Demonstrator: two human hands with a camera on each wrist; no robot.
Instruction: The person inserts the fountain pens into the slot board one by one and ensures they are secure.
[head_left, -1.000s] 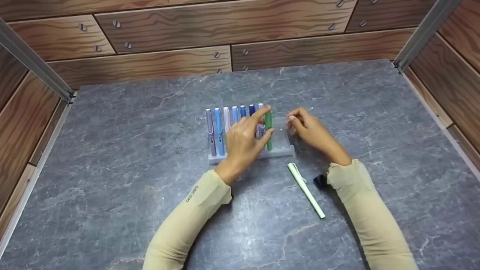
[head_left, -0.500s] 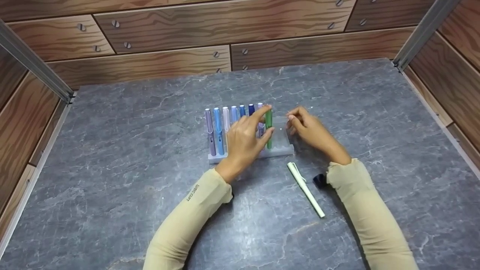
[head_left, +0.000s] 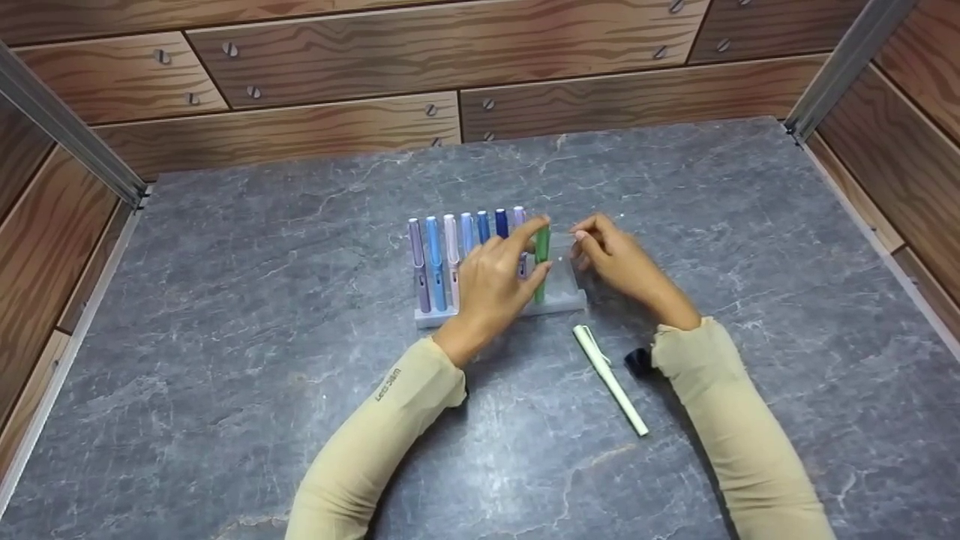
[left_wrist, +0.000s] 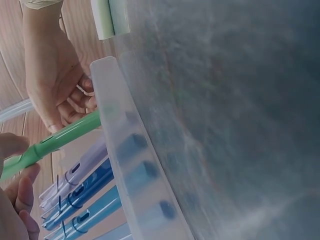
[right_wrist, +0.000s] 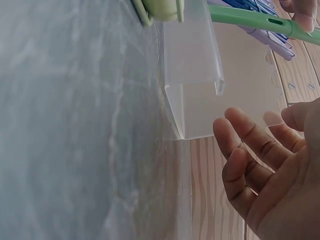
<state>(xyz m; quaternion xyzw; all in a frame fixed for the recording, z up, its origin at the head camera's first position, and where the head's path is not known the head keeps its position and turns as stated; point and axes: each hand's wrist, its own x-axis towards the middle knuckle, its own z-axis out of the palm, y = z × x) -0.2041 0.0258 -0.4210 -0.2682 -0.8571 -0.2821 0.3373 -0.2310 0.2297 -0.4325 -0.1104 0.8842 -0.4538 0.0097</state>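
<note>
In the head view my left hand (head_left: pixel 491 281) pinches a green pen (head_left: pixel 541 247) near its upper part, thumb in front and forefinger at the top. The pen stands nearly upright, its lower end at the ledge of a translucent pen stand (head_left: pixel 562 301). In the left wrist view that end shows faintly through the ledge. At the stand's right edge, my right hand (head_left: pixel 619 262) holds the back plate between thumb and forefinger, one fingertip (right_wrist: pixel 272 118) showing pale through it. Its other fingers are loosely curled. Several blue and purple pens (head_left: pixel 436 270) stand in a row left of the green one.
A pale green pen (head_left: pixel 611 381) lies slantwise on the grey marbled table (head_left: pixel 225 315), in front of the stand. A small black object (head_left: pixel 637 362) sits by the right cuff. Wood-patterned panels (head_left: pixel 322 67) border the table at the back and sides.
My left hand has shifted slightly right with the green pen, widening the gap to the purple pen beside it. My right hand has stayed at the stand's edge.
</note>
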